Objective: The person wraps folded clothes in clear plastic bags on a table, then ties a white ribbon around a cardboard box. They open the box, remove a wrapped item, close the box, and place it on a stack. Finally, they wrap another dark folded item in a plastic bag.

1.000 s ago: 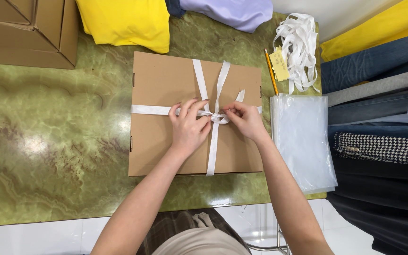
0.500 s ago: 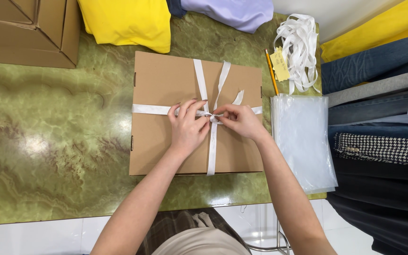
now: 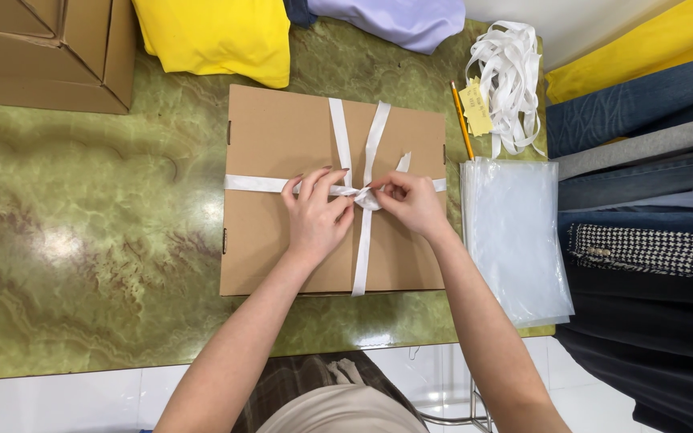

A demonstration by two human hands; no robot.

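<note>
A flat brown cardboard box (image 3: pixel 274 144) lies on the green marbled table (image 3: pixel 90 240). A white ribbon (image 3: pixel 338 136) crosses it lengthwise and sideways, meeting at a knot near the middle. My left hand (image 3: pixel 314 216) rests on the lid with its fingertips pinching the ribbon at the knot. My right hand (image 3: pixel 407 200) pinches the ribbon from the other side of the knot. Two loose ribbon tails run up toward the far edge of the box, and a short end sticks out by my right hand.
A stack of clear plastic bags (image 3: pixel 515 240) lies right of the box. A bundle of white ribbon (image 3: pixel 507 80), a pencil (image 3: pixel 462 120) and a yellow tag sit behind it. Folded fabrics (image 3: pixel 643 160) are piled at right; yellow (image 3: pixel 218 36) and lilac cloth and another cardboard box (image 3: pixel 42 48) lie at the back.
Both hands stay at the knot. My right hand's fingers have shifted slightly closer to it, drawing the ribbon in; the box has not moved.
</note>
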